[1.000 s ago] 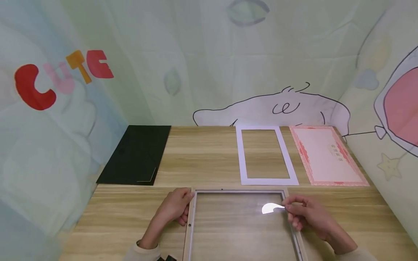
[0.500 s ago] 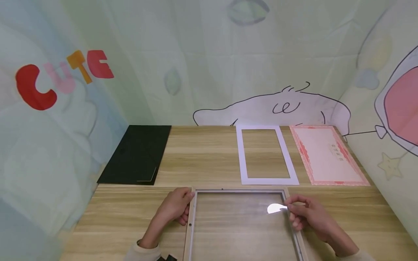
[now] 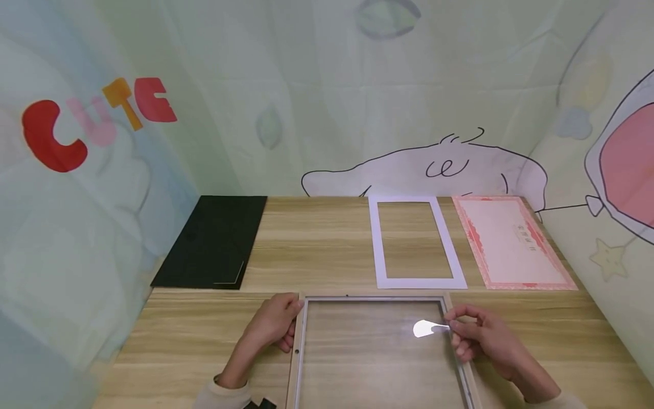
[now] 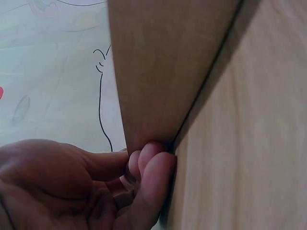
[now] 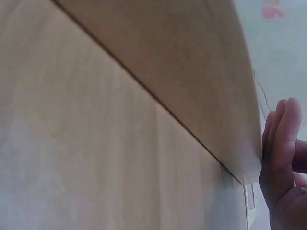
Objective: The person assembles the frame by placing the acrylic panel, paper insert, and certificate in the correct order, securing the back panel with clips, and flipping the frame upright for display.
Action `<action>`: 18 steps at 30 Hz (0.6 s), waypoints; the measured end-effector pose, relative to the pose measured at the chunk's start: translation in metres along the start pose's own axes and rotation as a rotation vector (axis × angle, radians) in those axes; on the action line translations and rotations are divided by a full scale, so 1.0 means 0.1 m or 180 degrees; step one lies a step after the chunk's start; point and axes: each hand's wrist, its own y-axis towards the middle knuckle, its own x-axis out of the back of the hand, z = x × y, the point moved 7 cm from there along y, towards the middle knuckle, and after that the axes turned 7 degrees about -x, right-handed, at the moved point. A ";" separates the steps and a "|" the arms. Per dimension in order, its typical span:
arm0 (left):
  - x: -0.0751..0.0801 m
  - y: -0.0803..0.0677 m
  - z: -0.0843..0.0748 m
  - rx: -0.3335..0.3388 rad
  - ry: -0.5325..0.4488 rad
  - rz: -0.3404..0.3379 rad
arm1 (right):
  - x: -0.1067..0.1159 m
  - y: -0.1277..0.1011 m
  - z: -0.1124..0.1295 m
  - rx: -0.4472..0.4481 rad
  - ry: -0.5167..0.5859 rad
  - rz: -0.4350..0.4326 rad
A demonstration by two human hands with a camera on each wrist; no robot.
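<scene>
A light wooden picture frame with a clear pane lies flat at the table's near edge. My left hand grips its left rail near the top corner, fingers curled round the edge. In the left wrist view those fingers press against the frame's side. My right hand pinches a small white tab that sits on the pane by the right rail. The right wrist view shows only fingers beside the frame's edge.
A black backing board lies at the back left. A white mat border and a pink-edged certificate lie at the back right. Fabric walls close in the wooden table on three sides.
The white tab in my right hand shifted slightly right, then back left. The left hand and frame stayed put.
</scene>
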 end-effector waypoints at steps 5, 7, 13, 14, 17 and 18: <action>0.00 0.01 0.00 -0.0007 0.0003 0.0005 | -0.01 -0.01 0.01 -0.0042 -0.0035 -0.0114; 0.00 0.01 0.00 -0.0014 0.0001 0.0008 | -0.01 -0.01 0.01 -0.0070 -0.0079 -0.0219; 0.00 0.01 -0.01 -0.0008 -0.0001 -0.0004 | -0.04 0.00 0.01 -0.0126 -0.0355 -0.0542; 0.00 0.01 -0.01 -0.0007 0.0005 -0.0008 | -0.04 0.01 0.02 -0.0119 -0.0430 -0.0600; 0.00 0.01 -0.01 0.0000 0.0013 -0.0015 | -0.04 0.01 0.06 -0.0035 -0.0795 -0.0790; -0.01 0.01 -0.01 0.0000 0.0015 -0.0014 | -0.05 0.01 0.08 0.0012 -0.0977 -0.0868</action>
